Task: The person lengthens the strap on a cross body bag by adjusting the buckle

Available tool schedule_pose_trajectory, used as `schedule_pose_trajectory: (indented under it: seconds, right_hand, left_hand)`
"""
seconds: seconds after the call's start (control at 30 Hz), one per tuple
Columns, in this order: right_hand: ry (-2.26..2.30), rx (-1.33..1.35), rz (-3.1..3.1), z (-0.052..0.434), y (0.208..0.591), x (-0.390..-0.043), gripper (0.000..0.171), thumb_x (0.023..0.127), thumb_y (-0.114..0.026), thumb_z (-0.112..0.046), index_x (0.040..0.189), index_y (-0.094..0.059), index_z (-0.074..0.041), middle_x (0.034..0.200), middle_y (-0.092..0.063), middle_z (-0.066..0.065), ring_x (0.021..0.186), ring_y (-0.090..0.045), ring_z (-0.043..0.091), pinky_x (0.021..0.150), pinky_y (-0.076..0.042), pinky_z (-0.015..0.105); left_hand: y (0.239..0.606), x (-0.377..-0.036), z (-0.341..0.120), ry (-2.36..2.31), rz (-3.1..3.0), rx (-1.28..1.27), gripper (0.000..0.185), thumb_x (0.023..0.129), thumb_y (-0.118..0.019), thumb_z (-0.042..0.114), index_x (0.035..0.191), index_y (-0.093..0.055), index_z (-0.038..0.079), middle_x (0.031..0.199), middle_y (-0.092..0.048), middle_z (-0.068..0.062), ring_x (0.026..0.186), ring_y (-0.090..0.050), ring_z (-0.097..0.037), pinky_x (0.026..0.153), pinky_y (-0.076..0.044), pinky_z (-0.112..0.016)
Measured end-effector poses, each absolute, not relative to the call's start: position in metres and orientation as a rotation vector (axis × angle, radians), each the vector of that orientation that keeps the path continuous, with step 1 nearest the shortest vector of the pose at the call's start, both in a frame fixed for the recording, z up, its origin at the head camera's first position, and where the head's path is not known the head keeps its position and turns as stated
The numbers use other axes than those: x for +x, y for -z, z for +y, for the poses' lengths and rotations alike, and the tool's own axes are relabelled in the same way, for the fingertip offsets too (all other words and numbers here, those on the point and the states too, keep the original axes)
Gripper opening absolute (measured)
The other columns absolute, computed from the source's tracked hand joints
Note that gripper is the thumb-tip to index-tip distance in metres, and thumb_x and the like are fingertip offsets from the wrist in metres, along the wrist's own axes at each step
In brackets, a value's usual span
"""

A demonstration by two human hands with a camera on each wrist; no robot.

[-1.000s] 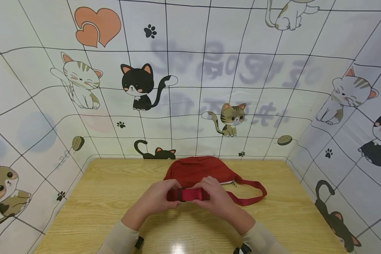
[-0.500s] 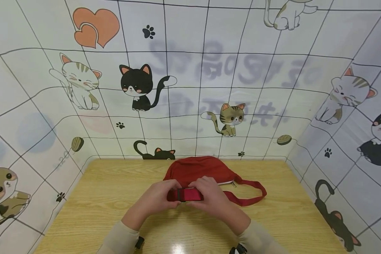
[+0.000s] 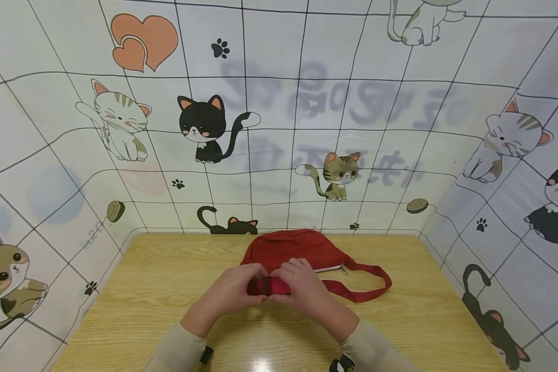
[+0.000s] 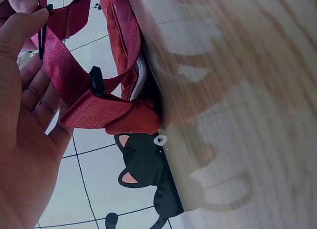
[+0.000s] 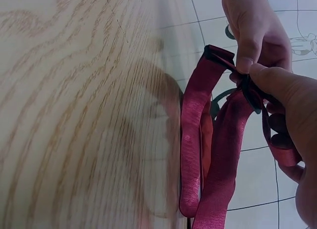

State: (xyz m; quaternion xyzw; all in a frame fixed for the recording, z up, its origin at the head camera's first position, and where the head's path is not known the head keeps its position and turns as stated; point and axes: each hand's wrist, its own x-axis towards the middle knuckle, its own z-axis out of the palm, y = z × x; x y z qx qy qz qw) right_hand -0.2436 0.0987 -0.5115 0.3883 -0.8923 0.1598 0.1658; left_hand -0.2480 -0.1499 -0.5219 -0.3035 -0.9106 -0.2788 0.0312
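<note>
A red waist bag (image 3: pixel 297 250) lies on the wooden table with a white zipper along its near side. In front of it, both hands hold its dark red strap (image 4: pixel 67 73). My left hand (image 3: pixel 234 290) pinches the strap at the left of a black slider (image 3: pixel 265 285). Thumb and fingers of my right hand (image 3: pixel 307 289) grip it just to the right, the two hands' fingertips close together. A second black slider (image 4: pixel 97 81) sits lower on the strap in the left wrist view. From the right wrist, strap loops (image 5: pixel 218 154) hang below the pinching fingers.
The rest of the strap curves out in a loop (image 3: pixel 381 284) on the table at the right. The wooden table (image 3: pixel 158 279) meets a wall covering (image 3: pixel 279 186) with printed cats and grid lines at its back and sides.
My right hand has moved left along the strap toward the left hand, so less strap shows between them. The left hand and the bag have stayed nearly still.
</note>
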Motion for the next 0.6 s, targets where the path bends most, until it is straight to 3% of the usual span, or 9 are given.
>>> schedule_pose_trajectory:
  seconds: [0.6]
  right_hand:
    - [-0.792,1.103,-2.463,0.125,0.512,-0.246,0.038,0.086,-0.098,-0.028,0.117,-0.076,-0.019,0.095,-0.065,-0.013,0.091,-0.051,0.007,0.087,-0.046,0.039]
  left_hand:
    - [0.528,-0.252,-0.158,0.886,-2.794,-0.933,0.042,0.088,-0.096,0.027,0.118,-0.068,0.030,0.100,-0.066,0.019,0.089,-0.062,-0.005,0.078,-0.055,-0.030]
